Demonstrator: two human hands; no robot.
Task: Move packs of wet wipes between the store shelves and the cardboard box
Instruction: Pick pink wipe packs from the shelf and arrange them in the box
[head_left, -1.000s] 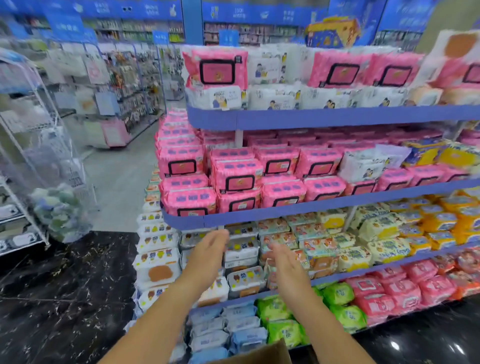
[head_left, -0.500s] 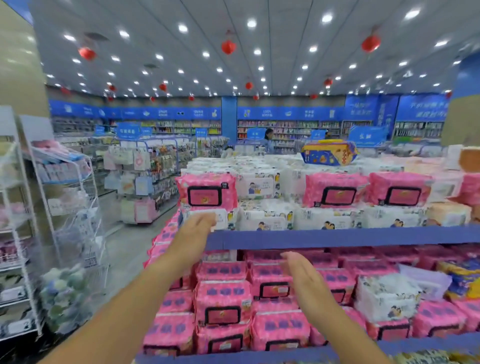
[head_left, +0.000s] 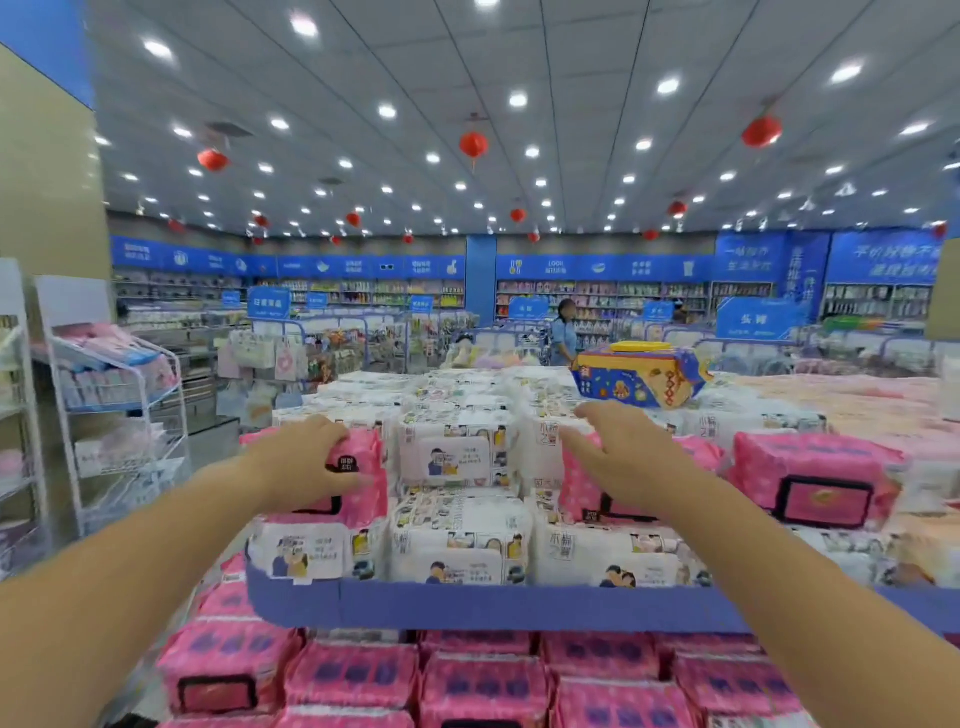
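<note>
Room: a bright store with blue wall signs, ceiling spotlights and red lanterns (head_left: 472, 145); the cardboard box is not in view.
Nearest stock: pink wipes packs (head_left: 353, 675) lie stacked on the lower shelf, under the arms.
Surface: the top shelf (head_left: 467, 605), with a blue front lip, carries a layer of white wipes packs (head_left: 457, 561); pink packs stand on edge on top of them.
Left hand (head_left: 306, 462): grasping the left pink pack (head_left: 369, 467), fingers curled over its top edge, thumb on its front face.
Right hand (head_left: 628, 462): released, fingers spread, over the upper front of the right pink pack (head_left: 579, 488); I cannot tell whether it touches.
Key relation: both packs lie straight ahead of their own hands, faces toward the person, long axes running left to right along the shelf front, a white pack between them. The left hand is further along; the right likely needs only to close down over the top edge.
Further right: a third pink pack (head_left: 815, 483) stands apart from both hands.
Beyond: more white packs, then a blue and yellow carton (head_left: 639, 379).
Far: a wire rack (head_left: 119, 415) at left, aisles, and a person in a blue top (head_left: 563, 332).
</note>
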